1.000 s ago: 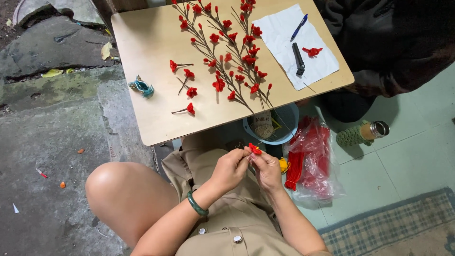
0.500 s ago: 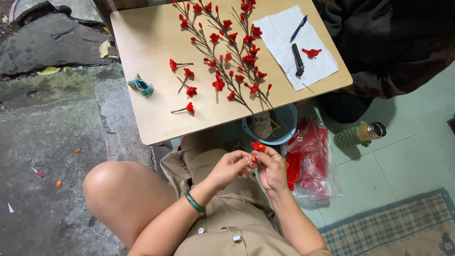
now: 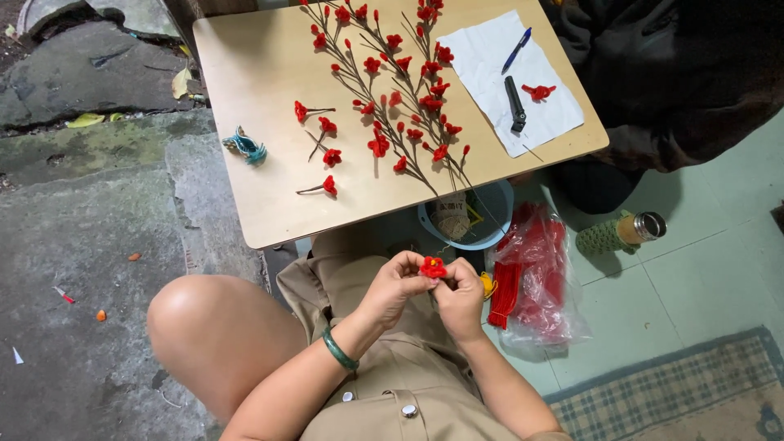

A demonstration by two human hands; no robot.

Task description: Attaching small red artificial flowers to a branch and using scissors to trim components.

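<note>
Head view: seated person looks down at lap; both hands meet just below the tabletop (image 3: 269,204) edge.
Left hand (image 3: 394,287): fingers curled narrow, pinching the small red flower (image 3: 433,267) from the left; green bangle (image 3: 338,349) on that wrist.
Right hand (image 3: 460,296): fingers closed narrow on the same flower from the right and below.
Flower position: held between the two hands over the lap, in front of the blue bucket (image 3: 488,214); well apart from the flowers on the tabletop.
On tabletop: long branch of red flowers (image 3: 392,90), loose single flowers (image 3: 327,155) left of it, teal wire coil (image 3: 245,147), white paper (image 3: 514,77) with blue pen (image 3: 516,49), black tool (image 3: 515,104) and one more flower.
Floor: clear bag of red stems (image 3: 531,278) right of the knee; flask in green knit sleeve (image 3: 621,233).
Risk 1: flower is tiny and gripped by fingertips only; a slip could drop it into the lap folds or onto the floor.
Risk 2: judged, too firm a squeeze or twist could flatten the petals.
Hidden: flower's stem, if any, is behind the fingers; cannot tell.
Hidden: bucket mostly under the tabletop; contents look like a twine ball, unsure.
Cut off: a second person in dark clothing at top right, only partly in frame.
</note>
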